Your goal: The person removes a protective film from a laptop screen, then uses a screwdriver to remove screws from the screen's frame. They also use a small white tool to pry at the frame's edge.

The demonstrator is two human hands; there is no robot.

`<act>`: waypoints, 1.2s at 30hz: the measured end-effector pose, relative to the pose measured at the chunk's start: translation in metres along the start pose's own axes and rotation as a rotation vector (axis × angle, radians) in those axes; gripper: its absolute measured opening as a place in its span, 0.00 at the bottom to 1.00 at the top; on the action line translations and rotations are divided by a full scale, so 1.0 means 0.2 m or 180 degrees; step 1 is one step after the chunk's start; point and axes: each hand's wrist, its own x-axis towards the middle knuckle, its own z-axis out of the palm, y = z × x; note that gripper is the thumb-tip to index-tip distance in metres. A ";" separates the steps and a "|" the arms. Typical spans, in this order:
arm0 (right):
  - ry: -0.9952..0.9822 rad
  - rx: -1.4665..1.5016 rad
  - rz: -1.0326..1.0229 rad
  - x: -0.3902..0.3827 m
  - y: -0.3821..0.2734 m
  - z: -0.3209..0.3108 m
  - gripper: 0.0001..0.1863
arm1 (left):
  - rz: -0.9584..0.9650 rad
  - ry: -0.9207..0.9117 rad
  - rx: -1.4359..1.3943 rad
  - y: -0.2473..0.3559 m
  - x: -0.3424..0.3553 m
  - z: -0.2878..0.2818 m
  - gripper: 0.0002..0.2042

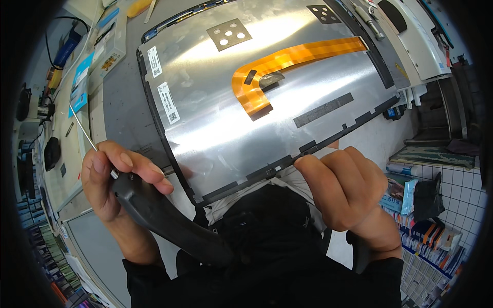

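A large flat display panel (205, 138), silver metal back facing up, lies tilted before me. It has a thin black frame and overhangs my lap. An orange ribbon flex cable (287, 59) curves across it, its dark end loose on the metal. My right hand (341, 187) is closed, with thumb and forefinger pinching the frame's near edge. On the left, my left hand (110, 179) grips a tool with a curved black handle (164, 218) and a thin metal shaft (83, 126). The shaft points up and left, away from the panel. The handle's lower end merges with my dark clothing.
A grey work mat (126, 102) lies under the panel's left side. Beyond it are a clear plastic box (114, 43) and a blue card (82, 84). A silver screwdriver-like tool (371, 23) and a white device (411, 41) stand at the far right.
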 end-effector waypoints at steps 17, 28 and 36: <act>0.0428 0.0289 0.0156 -0.07 0.01 0.09 0.12 | -0.0010 -0.0023 0.0009 0.00 0.00 0.00 0.21; 0.0381 0.0536 0.0106 -0.10 -0.05 0.02 0.11 | -0.0005 -0.0071 -0.0098 0.00 0.00 0.00 0.21; -0.0255 0.0905 0.0024 -0.10 -0.06 -0.09 0.12 | 0.0046 -0.0100 0.0027 0.00 0.00 0.00 0.21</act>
